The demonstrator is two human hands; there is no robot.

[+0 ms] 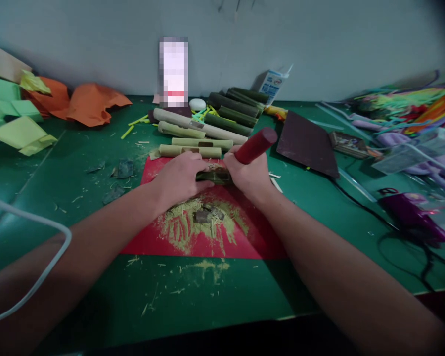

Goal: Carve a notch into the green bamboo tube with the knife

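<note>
My left hand (180, 178) is closed around a green bamboo tube (215, 176), which lies crosswise over a red sheet (259, 247). In my right hand (249, 177) is a tool with a thick round red handle (257, 145), tilted up to the right. Its working end is hidden behind my fingers, at the right end of the tube. Pale shavings and sawdust (178, 235) are spread over the sheet in front of my hands, with a few dark bamboo chips (203, 216) among them.
Beyond the sheet lie pale bamboo tubes with cut openings (193, 151) and several dark green tubes (233, 116). A lit phone (174, 69) leans on the wall. Orange paper (92, 104) is at left; a dark board (307, 143), cables and a purple device (411, 212) are at right.
</note>
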